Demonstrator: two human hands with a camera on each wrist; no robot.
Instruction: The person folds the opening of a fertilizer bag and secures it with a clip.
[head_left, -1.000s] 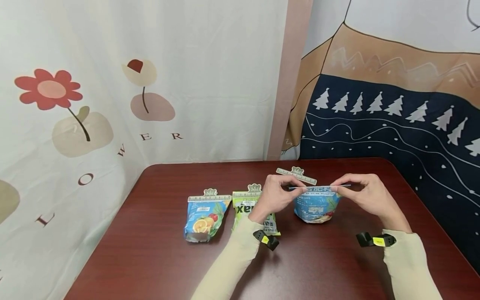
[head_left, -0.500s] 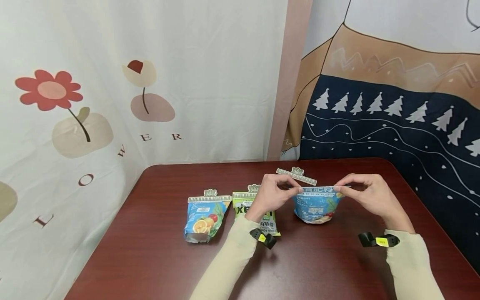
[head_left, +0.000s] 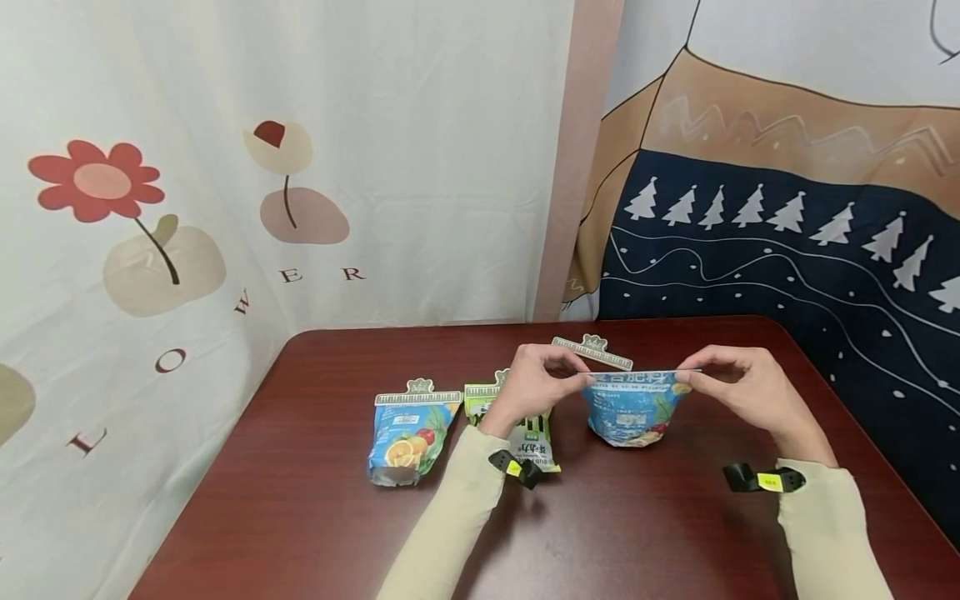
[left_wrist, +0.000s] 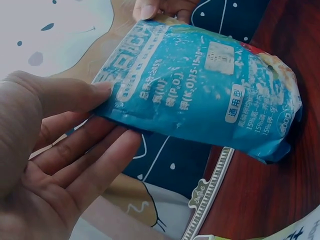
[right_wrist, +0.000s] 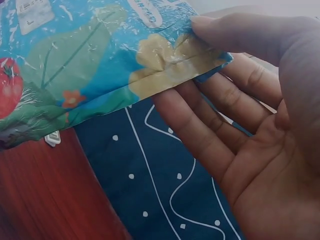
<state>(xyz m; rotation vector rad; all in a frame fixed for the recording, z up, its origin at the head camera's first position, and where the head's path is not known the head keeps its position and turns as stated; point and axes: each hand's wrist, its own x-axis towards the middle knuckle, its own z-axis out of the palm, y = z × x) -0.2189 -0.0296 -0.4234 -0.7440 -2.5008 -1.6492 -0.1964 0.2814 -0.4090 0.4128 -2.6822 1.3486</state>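
A blue fertilizer bag (head_left: 630, 414) with fruit printed on it stands at the right of the table. My left hand (head_left: 536, 385) pinches one end of its flat top edge between thumb and fingers. At the other end, my right hand (head_left: 738, 392) pinches the opposite top corner, and the edge is stretched straight between them. The left wrist view shows the bag's printed face (left_wrist: 200, 90) with the thumb over its corner. In the right wrist view the thumb lies on the bag (right_wrist: 110, 55) and the fingers are behind it.
A loose sealing clip (head_left: 592, 352) lies behind the bag. To the left, a green bag (head_left: 536, 446) wears a similar clip, partly hidden by the left hand. Farther left is another blue bag (head_left: 408, 437), also clipped. Printed curtains hang beyond the table (head_left: 315, 500).
Both hands have slid apart along the top edge of the blue bag, the left one leftward and the right one rightward. More of the edge shows between them.
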